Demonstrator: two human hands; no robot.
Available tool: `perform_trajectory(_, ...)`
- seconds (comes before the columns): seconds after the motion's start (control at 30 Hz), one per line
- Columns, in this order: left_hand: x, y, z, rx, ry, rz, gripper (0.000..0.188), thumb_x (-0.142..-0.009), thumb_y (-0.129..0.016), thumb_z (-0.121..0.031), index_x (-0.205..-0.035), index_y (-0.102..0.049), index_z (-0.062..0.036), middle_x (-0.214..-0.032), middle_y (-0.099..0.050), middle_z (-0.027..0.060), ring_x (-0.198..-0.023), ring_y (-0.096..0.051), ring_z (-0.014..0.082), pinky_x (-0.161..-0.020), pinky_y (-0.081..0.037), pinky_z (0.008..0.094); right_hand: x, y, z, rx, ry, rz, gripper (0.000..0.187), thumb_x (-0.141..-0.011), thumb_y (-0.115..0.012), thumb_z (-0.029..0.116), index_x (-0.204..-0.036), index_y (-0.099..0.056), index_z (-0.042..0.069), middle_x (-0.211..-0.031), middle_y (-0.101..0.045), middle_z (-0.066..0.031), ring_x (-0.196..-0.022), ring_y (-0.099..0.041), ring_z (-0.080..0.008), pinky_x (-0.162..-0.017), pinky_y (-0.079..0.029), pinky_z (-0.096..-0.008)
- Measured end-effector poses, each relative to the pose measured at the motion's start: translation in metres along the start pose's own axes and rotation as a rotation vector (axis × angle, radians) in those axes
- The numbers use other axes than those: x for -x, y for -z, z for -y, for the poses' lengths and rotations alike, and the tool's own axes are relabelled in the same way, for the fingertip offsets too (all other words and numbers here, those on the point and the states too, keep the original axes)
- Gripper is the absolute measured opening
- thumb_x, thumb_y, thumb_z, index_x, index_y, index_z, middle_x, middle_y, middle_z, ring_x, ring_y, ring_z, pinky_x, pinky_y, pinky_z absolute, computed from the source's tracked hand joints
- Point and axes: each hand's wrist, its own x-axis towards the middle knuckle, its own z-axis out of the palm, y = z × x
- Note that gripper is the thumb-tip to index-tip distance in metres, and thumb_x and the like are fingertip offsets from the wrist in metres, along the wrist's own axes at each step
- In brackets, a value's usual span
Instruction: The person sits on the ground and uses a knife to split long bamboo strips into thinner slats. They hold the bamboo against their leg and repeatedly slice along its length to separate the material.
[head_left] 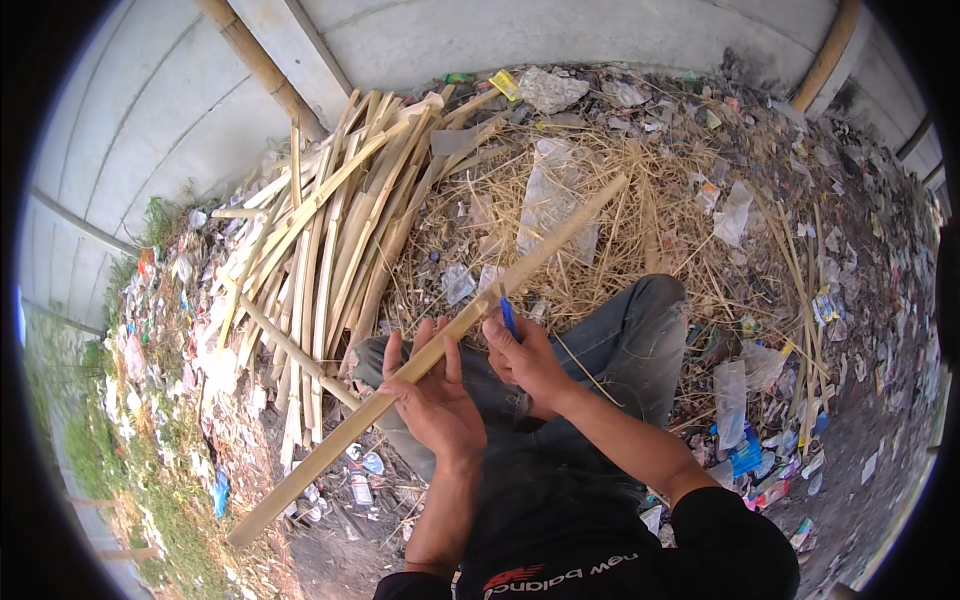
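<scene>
A long, flat bamboo strip slants across my lap, its near end low on the left and its far end up to the right. My left hand supports it from below, palm up, with the thumb over its edge and the fingers loosely stretched behind it. My right hand is closed around a small blue-handled tool beside the strip's middle. The tool's working end is small and mostly hidden against the strip, so its exact kind is unclear.
A heap of split bamboo strips lies ahead on the left. Pale shavings cover the ground in front of my bent knee. Plastic litter is scattered on the right. A concrete panel wall with bamboo poles stands behind.
</scene>
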Motion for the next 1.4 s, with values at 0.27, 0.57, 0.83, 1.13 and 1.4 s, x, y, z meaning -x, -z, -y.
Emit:
perform_trajectory(0.27, 0.035, 0.023, 0.015, -0.339, 0.423, 0.317, 0.054, -0.114, -0.047, -0.042, -0.144, -0.056, 0.0015, -0.135, -0.067, 0.0250, -0.123, -0.069, 0.0350, -0.094, -0.060, 0.0404, -0.018, 0.067, 0.017, -0.020, 0.196, -0.414, 0.027, -0.103, -0.071, 0.030, -0.090, -0.056, 0.012, -0.062, -0.039, 0.0081, -0.046, -0.036, -0.0047, -0.043, -0.028, -0.0250)
perform_trajectory(0.57, 0.040, 0.056, -0.073, -1.087, -0.559, 0.568, 0.024, -0.099, -0.074, -0.022, -0.107, -0.074, 0.0009, -0.098, -0.076, 0.0181, -0.079, -0.073, 0.0238, -0.071, -0.056, 0.0335, -0.034, 0.115, 0.071, 0.112, 0.374, -0.437, 0.023, -0.102, -0.072, 0.023, -0.090, -0.057, 0.011, -0.061, -0.039, 0.0100, -0.048, -0.035, -0.0009, -0.043, -0.026, -0.0236)
perform_trajectory(0.83, 0.011, 0.072, -0.049, -1.210, 0.107, 0.686, 0.044, -0.098, -0.076, -0.012, -0.139, -0.065, 0.0009, -0.091, -0.074, 0.0116, -0.067, -0.065, 0.0154, -0.063, -0.054, 0.0316, -0.037, 0.109, 0.106, 0.212, 0.431, -0.430, 0.026, -0.101, -0.073, 0.027, -0.086, -0.057, 0.013, -0.059, -0.038, 0.0105, -0.045, -0.034, -0.0023, -0.043, -0.027, -0.0239)
perform_trajectory(1.13, 0.027, 0.059, -0.034, -0.535, 0.517, 0.532, 0.036, -0.105, -0.067, -0.010, -0.136, -0.063, 0.0072, -0.098, -0.073, 0.0078, -0.072, -0.063, 0.0088, -0.062, -0.052, 0.0239, -0.023, 0.098, 0.098, 0.602, 0.363, -0.246, 0.036, -0.106, -0.064, 0.038, -0.093, -0.064, 0.005, -0.063, -0.045, 0.0039, -0.050, -0.039, -0.0074, -0.049, -0.034, -0.0298)
perform_trajectory(1.4, 0.019, 0.048, -0.004, -0.683, 0.349, 0.448, 0.032, -0.104, -0.061, 0.000, -0.135, -0.063, 0.0093, -0.105, -0.073, 0.0100, -0.074, -0.064, 0.0093, -0.065, -0.053, 0.0235, 0.032, 0.050, 0.041, 1.389, 0.371, 0.051, 0.053, -0.104, -0.058, 0.051, -0.098, -0.070, 0.000, -0.066, -0.067, -0.0181, -0.063, -0.067, -0.0414, -0.061, -0.052, -0.0503)
